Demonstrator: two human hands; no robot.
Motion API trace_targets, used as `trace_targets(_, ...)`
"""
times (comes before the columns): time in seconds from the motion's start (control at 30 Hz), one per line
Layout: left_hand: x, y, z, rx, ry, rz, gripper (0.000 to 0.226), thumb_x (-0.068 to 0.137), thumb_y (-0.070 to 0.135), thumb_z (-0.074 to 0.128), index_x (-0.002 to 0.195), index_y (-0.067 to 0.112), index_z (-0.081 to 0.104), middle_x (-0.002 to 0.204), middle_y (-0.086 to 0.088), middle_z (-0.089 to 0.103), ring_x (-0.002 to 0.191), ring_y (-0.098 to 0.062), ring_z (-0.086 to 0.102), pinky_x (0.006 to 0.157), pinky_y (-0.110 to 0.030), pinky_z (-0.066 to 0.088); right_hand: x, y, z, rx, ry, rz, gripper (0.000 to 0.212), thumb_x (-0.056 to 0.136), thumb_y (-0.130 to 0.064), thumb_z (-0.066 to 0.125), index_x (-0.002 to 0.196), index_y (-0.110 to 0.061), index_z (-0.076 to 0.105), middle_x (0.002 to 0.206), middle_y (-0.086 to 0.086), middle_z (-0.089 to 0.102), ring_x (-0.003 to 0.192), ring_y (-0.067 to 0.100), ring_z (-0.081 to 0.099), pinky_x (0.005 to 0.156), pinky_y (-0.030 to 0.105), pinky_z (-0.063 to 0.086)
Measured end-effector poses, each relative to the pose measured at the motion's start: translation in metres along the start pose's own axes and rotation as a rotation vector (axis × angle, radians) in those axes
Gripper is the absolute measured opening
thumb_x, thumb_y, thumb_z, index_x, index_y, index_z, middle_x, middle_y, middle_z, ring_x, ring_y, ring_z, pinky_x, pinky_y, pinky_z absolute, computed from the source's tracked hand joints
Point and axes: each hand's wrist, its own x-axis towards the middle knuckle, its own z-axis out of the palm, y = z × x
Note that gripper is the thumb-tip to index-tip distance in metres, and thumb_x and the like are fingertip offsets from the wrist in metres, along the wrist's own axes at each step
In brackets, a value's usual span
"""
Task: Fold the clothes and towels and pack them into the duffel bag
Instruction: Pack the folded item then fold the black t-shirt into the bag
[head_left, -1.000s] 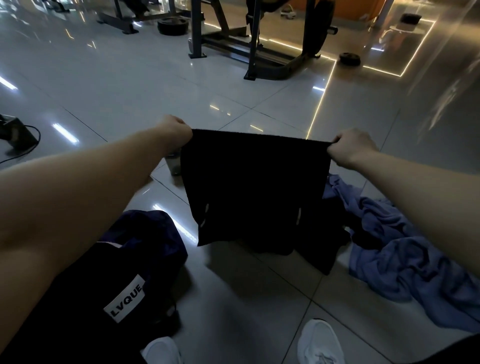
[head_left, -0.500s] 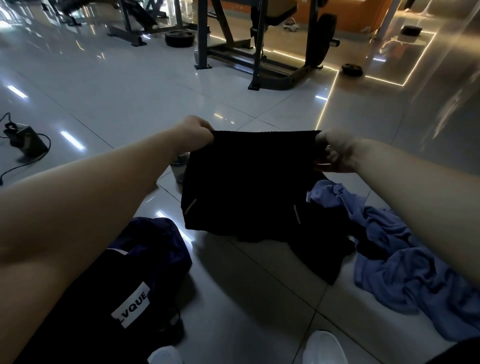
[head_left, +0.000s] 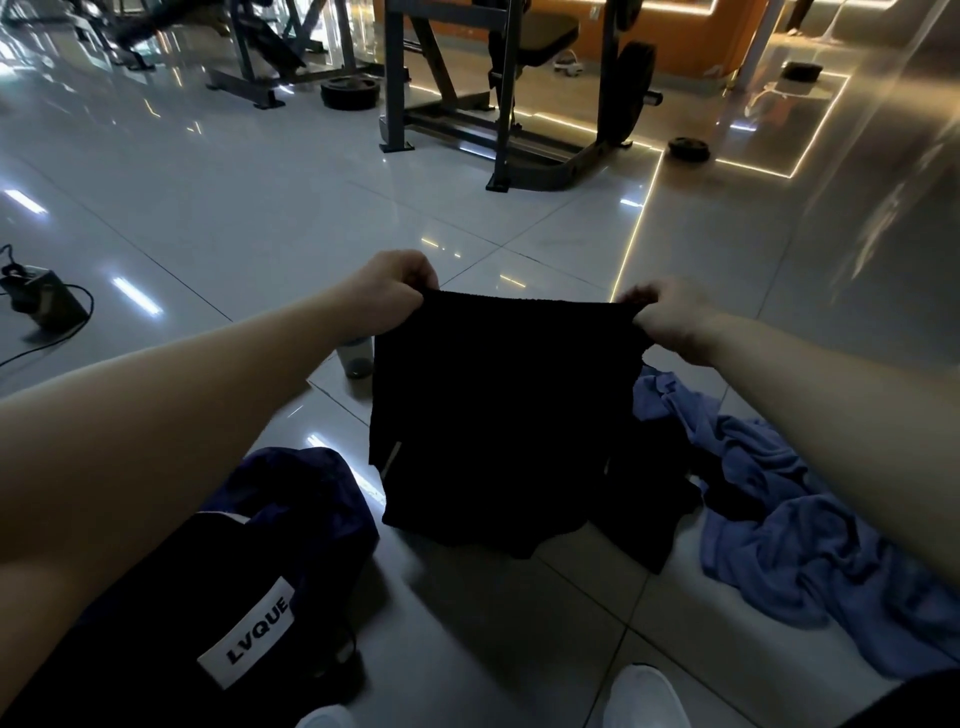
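Black shorts (head_left: 498, 415) hang unfolded, our left hand (head_left: 395, 291) and right hand (head_left: 670, 322) pinching the top corners; blue towel (head_left: 779, 509) lies crumpled at four o'clock, duffel bag (head_left: 208, 597) at eight.

Worn on the head, wide-angle, single view. Looks forward and down along both outstretched forearms, close in, centred on the black garment (head_left: 498, 415) gripped between left hand (head_left: 392, 293) and right hand (head_left: 675, 325). Takes in a white shoe (head_left: 641, 696) at the bottom edge and the duffel bag (head_left: 249, 644) lower left. Reaches across the tiled floor (head_left: 260, 197) to a weight bench (head_left: 545, 36) along the top, well apart.
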Motion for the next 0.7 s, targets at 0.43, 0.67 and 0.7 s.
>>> trace_targets(0.43,-0.017,-0.008,-0.002,0.499,-0.188,0.303,0.071,0.07,0.039,0.089,0.129,0.018,0.054,0.118,0.005,0.053,0.105,-0.013,0.051,0.091,-0.024,0.041,-0.024,0.006,-0.005,-0.188,-0.065,-0.305,0.029,0.088,0.011,0.052,0.105,0.0,0.072,0.082,0.008,0.067,0.063,0.007,0.058,0.058,0.012,0.046)
trace_targets(0.67,-0.015,-0.015,0.003,0.489,0.022,0.332,0.025,0.086,0.035,0.077,0.08,0.018,0.059,0.075,0.0,0.058,0.072,-0.022,0.057,0.066,-0.03,0.042,-0.025,0.012,0.003,-0.083,-0.128,-0.274,0.04,0.083,0.016,0.045,0.094,-0.009,0.074,0.079,0.01,0.069,0.063,0.021,0.066,0.064,0.035,0.059)
trace_targets(0.7,-0.016,-0.013,0.004,0.478,0.036,0.304,0.028,0.086,0.036,0.076,0.076,0.02,0.056,0.072,0.002,0.056,0.067,-0.018,0.055,0.062,-0.028,0.04,-0.026,0.014,0.005,-0.122,-0.132,-0.303,0.033,0.083,0.004,0.048,0.089,-0.016,0.073,0.077,0.007,0.068,0.065,0.021,0.063,0.067,0.037,0.055)
